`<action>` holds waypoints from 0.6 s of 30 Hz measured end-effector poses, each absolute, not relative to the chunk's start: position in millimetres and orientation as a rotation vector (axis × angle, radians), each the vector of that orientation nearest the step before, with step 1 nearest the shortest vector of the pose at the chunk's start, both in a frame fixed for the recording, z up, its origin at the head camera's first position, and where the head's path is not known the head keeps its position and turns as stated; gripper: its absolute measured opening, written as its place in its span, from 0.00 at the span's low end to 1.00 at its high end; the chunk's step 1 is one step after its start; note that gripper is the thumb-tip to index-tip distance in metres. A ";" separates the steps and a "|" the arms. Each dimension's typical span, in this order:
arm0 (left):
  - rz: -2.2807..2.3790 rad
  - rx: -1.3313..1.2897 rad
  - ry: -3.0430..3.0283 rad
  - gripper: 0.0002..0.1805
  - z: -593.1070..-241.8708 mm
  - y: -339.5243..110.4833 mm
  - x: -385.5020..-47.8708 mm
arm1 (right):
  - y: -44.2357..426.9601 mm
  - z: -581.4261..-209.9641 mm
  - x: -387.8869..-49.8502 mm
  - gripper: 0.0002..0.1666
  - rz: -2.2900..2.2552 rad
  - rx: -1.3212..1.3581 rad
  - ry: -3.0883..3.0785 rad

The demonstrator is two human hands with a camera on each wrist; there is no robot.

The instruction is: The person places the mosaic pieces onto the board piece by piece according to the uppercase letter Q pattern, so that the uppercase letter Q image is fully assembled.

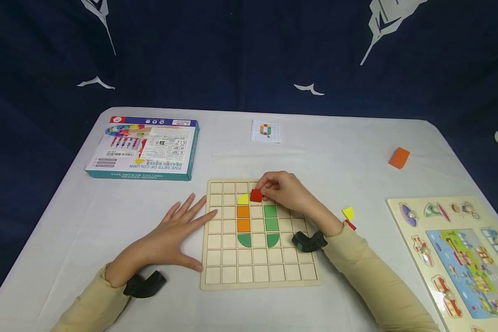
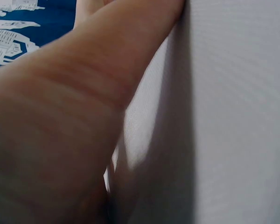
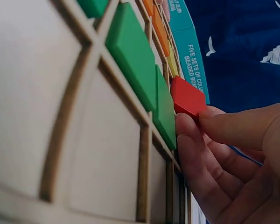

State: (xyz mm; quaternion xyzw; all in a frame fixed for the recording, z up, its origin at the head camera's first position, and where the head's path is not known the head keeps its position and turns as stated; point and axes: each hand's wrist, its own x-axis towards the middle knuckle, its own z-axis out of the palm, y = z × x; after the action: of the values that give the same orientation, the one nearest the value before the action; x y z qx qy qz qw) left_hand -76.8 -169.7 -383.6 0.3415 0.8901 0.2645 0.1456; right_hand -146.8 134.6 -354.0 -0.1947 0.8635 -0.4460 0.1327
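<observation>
My right hand (image 1: pixel 284 190) pinches a red square tile (image 1: pixel 256 195) between thumb and fingertips, over the upper part of a wooden grid board (image 1: pixel 261 284). In the right wrist view the red tile (image 3: pixel 189 96) looks tilted, just past the green tiles (image 3: pixel 133 56). A yellow quarter-round tile (image 1: pixel 242 199) lies to its left, with two orange squares (image 1: pixel 243 218) below. Two green squares (image 1: pixel 271 218) form another column, and green quarter-rounds (image 1: pixel 244 240) sit beneath both columns. My left hand (image 1: pixel 170 237) lies spread at the board's left edge, fingers straight.
A pattern card (image 1: pixel 265 131) lies behind the board. The boxed set (image 1: pixel 145 147) is at back left. An orange tile (image 1: pixel 399 158) lies at right. Near my right sleeve are a yellow piece (image 1: pixel 348 213) and a red piece (image 1: pixel 350 225). A picture puzzle (image 1: pixel 460 258) occupies the right side.
</observation>
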 end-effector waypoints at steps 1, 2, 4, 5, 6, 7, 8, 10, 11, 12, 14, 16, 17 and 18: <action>0.760 0.983 2.563 0.65 -383.5 -169.7 -76.8 | 134.1 -353.2 -146.4 0.06 -1.268 -0.582 2.526; 0.760 0.982 2.563 0.65 -383.4 -169.5 -76.7 | 133.8 -352.8 -146.1 0.06 -1.242 -0.601 2.545; 0.759 0.974 2.564 0.65 -383.3 -169.3 -76.6 | 133.1 -352.2 -145.5 0.06 -1.190 -0.633 2.584; 0.758 0.972 2.565 0.65 -383.3 -169.1 -76.6 | 132.8 -351.9 -145.1 0.06 -1.170 -0.646 2.600; 0.757 0.970 2.566 0.65 -383.2 -168.9 -76.6 | 132.3 -351.8 -144.8 0.06 -1.154 -0.657 2.612; 0.757 0.967 2.567 0.65 -383.2 -168.8 -76.6 | 131.8 -351.6 -144.5 0.06 -1.145 -0.661 2.619; 0.757 0.965 2.568 0.65 -383.1 -168.7 -76.5 | 131.5 -351.4 -144.2 0.06 -1.137 -0.668 2.624; 0.754 0.964 2.569 0.65 -383.0 -168.6 -76.4 | 130.6 -351.0 -143.5 0.06 -1.124 -0.682 2.641; 0.754 0.965 2.569 0.65 -382.8 -168.5 -76.4 | 130.2 -351.0 -143.2 0.06 -1.118 -0.688 2.652; 0.754 0.965 2.570 0.65 -382.7 -168.5 -76.3 | 129.9 -351.0 -142.9 0.06 -1.110 -0.695 2.662; 0.755 0.968 2.568 0.64 -382.6 -168.7 -76.1 | 129.7 -350.6 -142.5 0.06 -1.092 -0.708 2.685; 0.752 0.972 2.570 0.64 -382.5 -168.9 -75.8 | 130.1 -350.2 -142.0 0.06 -1.075 -0.725 2.697; 0.750 0.974 2.570 0.64 -382.5 -169.0 -75.7 | 130.7 -349.7 -141.8 0.06 -1.068 -0.725 2.698; 0.748 0.977 2.572 0.64 -382.5 -169.0 -75.7 | 132.1 -348.9 -141.7 0.06 -1.068 -0.727 2.698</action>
State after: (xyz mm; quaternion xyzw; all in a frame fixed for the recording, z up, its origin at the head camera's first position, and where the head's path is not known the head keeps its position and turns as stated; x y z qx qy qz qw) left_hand -75.7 -169.0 -382.5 0.3391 0.8925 0.2596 0.1449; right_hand -141.7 132.1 -348.9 -0.2423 0.8994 -0.3559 0.0752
